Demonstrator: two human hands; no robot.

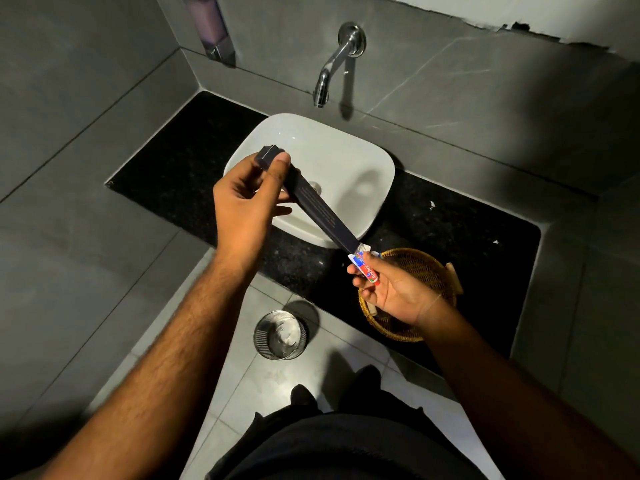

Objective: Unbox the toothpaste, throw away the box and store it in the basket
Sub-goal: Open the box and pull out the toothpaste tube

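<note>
Right hand (391,289) pinches toothpaste tube (365,266) end, over wicker basket (429,268) | left hand (246,199) grips dark box (311,199), tube partly inside | steel bin (280,335) on floor.

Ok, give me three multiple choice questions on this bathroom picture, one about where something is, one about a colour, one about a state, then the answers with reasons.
1. Where is the wicker basket?
A. On the black counter, right of the sink
B. On the floor by the metal bin
C. Inside the sink

2. What colour is the toothpaste box?
A. White
B. Dark navy
C. Yellow

3. What state is the toothpaste tube in?
A. Sealed inside the box
B. Lying in the basket
C. Partly out of the box's open end

Answers:
1 A, since the basket sits on the counter beside the sink.
2 B, since the box in the left hand is dark navy.
3 C, since the right hand has its grip on the red and blue tube end showing past the box.
</note>
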